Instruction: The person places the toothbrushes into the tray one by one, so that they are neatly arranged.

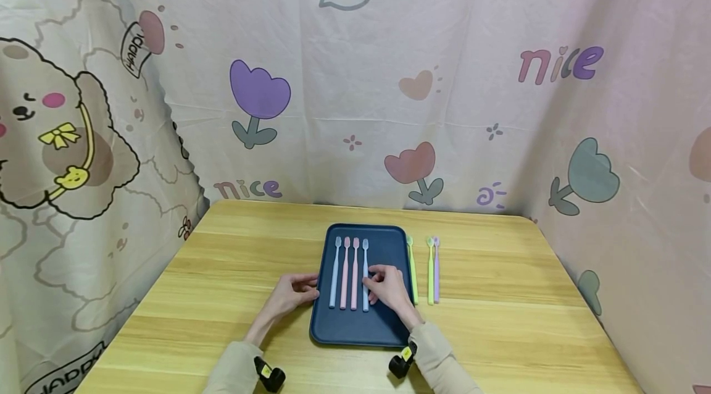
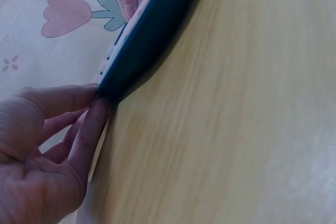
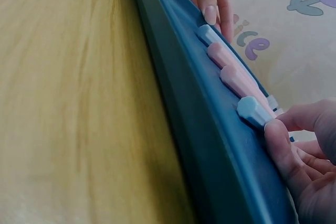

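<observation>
My right hand (image 1: 388, 288) pinches the handle of a light blue toothbrush (image 1: 365, 258), which lies in a dark blue tray (image 1: 355, 332). In the right wrist view, thumb and forefinger meet at that blue handle (image 3: 252, 110), near its end. To its left, in a row, lie two pink toothbrushes (image 1: 354, 270) and another light blue toothbrush (image 1: 335, 276), heads pointing to the back. At the tray's left edge, my left hand (image 1: 294, 293) grips the rim between thumb and fingers, as the left wrist view of this hand (image 2: 50, 140) shows.
Beside the tray's right edge lies a green toothbrush (image 1: 413, 270). Farther right, another green toothbrush (image 1: 430, 276) and a purple toothbrush (image 1: 436, 273) lie side by side. Everything is on a wooden table (image 1: 500, 320), with a printed curtain (image 1: 333, 73) behind and along the sides.
</observation>
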Tool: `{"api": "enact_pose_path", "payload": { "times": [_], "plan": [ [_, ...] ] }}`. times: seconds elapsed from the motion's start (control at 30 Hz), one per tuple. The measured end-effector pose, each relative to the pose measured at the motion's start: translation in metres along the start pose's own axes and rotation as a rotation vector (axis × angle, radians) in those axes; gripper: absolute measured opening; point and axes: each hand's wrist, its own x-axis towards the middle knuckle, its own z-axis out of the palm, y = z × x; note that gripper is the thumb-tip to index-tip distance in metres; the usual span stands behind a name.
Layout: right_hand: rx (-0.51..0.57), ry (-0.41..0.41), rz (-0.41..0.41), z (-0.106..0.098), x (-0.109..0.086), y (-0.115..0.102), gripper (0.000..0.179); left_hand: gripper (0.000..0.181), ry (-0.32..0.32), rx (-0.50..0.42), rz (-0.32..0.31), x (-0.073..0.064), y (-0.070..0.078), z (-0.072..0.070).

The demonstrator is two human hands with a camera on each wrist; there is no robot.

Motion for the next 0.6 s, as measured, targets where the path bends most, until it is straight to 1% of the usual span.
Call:
{"api": "enact_pose_path", "payload": {
  "times": [0.6],
  "plan": [
    [-0.006,0.005,-0.003,0.0003,-0.0009,-0.0003,0.036,0.05,0.002,0.006,-0.002,-0.0003,0.0003,-0.0003]
  ]
}}
